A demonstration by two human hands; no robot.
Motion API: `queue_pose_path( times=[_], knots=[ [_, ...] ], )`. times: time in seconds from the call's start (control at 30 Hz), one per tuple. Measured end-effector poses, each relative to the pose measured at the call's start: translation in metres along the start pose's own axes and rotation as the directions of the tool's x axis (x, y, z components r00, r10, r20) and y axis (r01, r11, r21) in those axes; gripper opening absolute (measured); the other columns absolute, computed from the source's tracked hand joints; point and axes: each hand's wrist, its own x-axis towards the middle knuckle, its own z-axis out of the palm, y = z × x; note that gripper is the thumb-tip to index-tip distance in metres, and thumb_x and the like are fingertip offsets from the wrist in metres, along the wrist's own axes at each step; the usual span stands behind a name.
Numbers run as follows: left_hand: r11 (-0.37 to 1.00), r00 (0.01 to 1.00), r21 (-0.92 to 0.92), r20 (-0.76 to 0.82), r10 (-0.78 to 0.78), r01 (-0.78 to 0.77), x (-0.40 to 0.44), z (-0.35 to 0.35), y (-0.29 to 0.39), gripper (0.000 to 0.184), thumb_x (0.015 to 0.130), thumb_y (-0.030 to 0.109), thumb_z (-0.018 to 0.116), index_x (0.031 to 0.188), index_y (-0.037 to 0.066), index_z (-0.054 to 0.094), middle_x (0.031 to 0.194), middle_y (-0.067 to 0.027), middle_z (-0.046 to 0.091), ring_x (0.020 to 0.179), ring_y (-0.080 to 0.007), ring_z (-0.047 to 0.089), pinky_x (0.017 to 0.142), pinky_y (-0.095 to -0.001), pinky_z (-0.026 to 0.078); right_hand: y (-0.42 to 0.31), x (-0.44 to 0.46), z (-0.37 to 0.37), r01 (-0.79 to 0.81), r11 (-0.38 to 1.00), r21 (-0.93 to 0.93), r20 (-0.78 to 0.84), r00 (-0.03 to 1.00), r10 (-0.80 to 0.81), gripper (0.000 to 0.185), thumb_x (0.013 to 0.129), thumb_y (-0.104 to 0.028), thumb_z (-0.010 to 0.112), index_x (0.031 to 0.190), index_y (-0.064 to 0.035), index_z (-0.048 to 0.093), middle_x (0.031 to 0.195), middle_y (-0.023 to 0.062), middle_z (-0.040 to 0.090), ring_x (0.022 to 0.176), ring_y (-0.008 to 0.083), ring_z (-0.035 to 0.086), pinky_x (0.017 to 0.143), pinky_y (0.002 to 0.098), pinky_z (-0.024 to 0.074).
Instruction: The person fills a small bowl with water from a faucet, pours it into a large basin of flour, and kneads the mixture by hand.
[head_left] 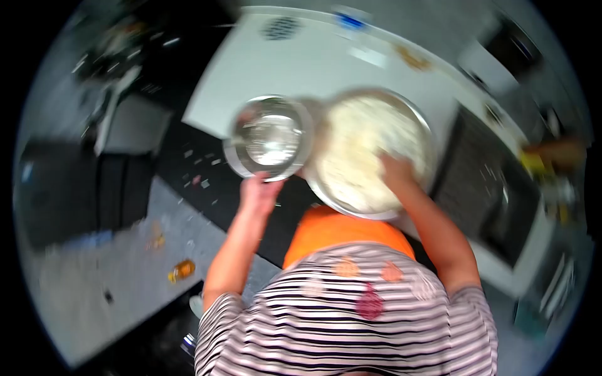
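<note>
The right hand's fingers (384, 159) reach into the pale mix (351, 150) in the large bowl (335, 205); blur hides whether they are spread or pinching. The left hand (259, 189) pinches the near rim of the small bowl (273, 139), just beside it. Both forearms angle inward from bent elbows. The step seems to be hand-mixing; the next move calls for steady right-hand stirring and a level small bowl.

passage across white counter (241, 72) beyond, small bowl (254, 122) blocking left, large bowl (342, 208) right
</note>
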Motion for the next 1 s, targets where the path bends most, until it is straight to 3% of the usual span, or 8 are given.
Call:
queue_pose_path(
  times=[0.1,0.17,0.27,0.53,0.67,0.73,0.87,1.0],
  knots=[
    [1.0,0.999,-0.007,-0.02,0.025,-0.026,0.02,0.005,-0.004,0.033,0.087,0.007,0.041,0.119,0.001,0.04,0.109,-0.0194,0.053,0.089,-0.0338,0.06,0.068,-0.0404,0.056,0.033,0.008,0.028,0.134,0.99,0.033,-0.059,0.989,-0.132,0.063,0.065,-0.018,0.068,0.124,-0.0114,0.046,0.122,0.0099,0.052,0.115,0.0292,0.045,0.09,0.0448,0.0377],
    [0.994,0.987,-0.059,-0.133,0.087,-0.096,0.033,0.013,-0.013,0.029,0.089,0.01,0.04,0.117,0.005,0.045,0.104,-0.0155,0.057,0.087,-0.0287,0.062,0.066,-0.0395,0.056,0.049,0.009,0.039,0.13,0.991,-0.024,-0.084,0.988,-0.132,0.065,0.061,-0.015,0.072,0.121,-0.0081,0.047,0.117,0.0138,0.054,0.11,0.032,0.049,0.089,0.0446,0.0393],
    [0.997,0.996,-0.032,-0.063,0.062,-0.064,0.078,-0.022,-0.035,0.024,0.089,0.012,0.042,0.101,-0.004,0.054,0.084,-0.0157,0.064,0.068,-0.0247,0.065,0.053,-0.0283,0.056,0.028,-0.003,0.011,0.128,0.99,-0.058,-0.091,0.987,-0.133,0.057,0.062,-0.018,0.073,0.113,-0.0054,0.053,0.111,0.0176,0.056,0.106,0.0338,0.052,0.092,0.0421,0.0398],
    [0.992,0.999,-0.116,0.021,-0.047,0.049,0.107,-0.019,-0.053,0.026,0.088,0.007,0.037,0.108,-0.005,0.049,0.093,-0.0172,0.062,0.074,-0.027,0.065,0.061,-0.0349,0.058,0.002,0.017,-0.028,0.11,0.964,-0.243,-0.042,0.992,-0.123,0.038,0.066,-0.018,0.07,0.101,-0.0064,0.061,0.105,0.0173,0.06,0.11,0.0328,0.05,0.093,0.045,0.0387],
    [0.997,0.997,-0.031,-0.036,-0.069,0.068,0.098,0.001,-0.045,0.025,0.088,0.005,0.044,0.109,-0.006,0.049,0.1,-0.0185,0.059,0.081,-0.0294,0.064,0.067,-0.0359,0.058,0.011,0.038,-0.006,0.18,0.942,-0.282,-0.293,0.919,-0.263,0.031,0.072,-0.024,0.065,0.098,-0.0071,0.06,0.098,0.014,0.061,0.099,0.0311,0.055,0.09,0.0457,0.0386],
    [0.988,0.997,-0.131,-0.003,-0.081,0.079,0.101,0.006,-0.051,0.026,0.089,0.016,0.047,0.113,0.005,0.051,0.106,-0.012,0.057,0.086,-0.0254,0.061,0.065,-0.0398,0.057,-0.008,0.043,-0.019,0.079,0.986,-0.15,-0.022,0.996,-0.083,0.034,0.073,-0.025,0.064,0.102,-0.0073,0.058,0.095,0.0134,0.061,0.096,0.0306,0.055,0.083,0.0467,0.0394],
    [0.99,0.99,0.068,0.061,-0.129,0.125,0.12,-0.003,-0.054,0.028,0.092,0.012,0.042,0.113,-0.006,0.047,0.102,-0.0168,0.057,0.08,-0.0267,0.062,0.062,-0.032,0.057,-0.055,0.054,-0.047,0.218,0.976,0.012,0.026,0.976,-0.218,0.026,0.074,-0.025,0.063,0.089,-0.0042,0.059,0.087,0.0166,0.061,0.086,0.0326,0.059,0.078,0.0443,0.0438],
    [0.964,0.961,0.062,0.085,-0.261,0.257,0.104,-0.008,-0.048,0.044,0.095,0.036,0.038,0.114,-0.003,0.044,0.1,-0.016,0.058,0.075,-0.023,0.062,0.064,-0.028,0.054,-0.072,0.085,-0.032,0.225,0.973,0.053,0.107,0.967,-0.23,0.031,0.077,-0.029,0.058,0.091,-0.0024,0.063,0.094,0.0187,0.062,0.091,0.0329,0.058,0.082,0.043,0.044]
  ],
)
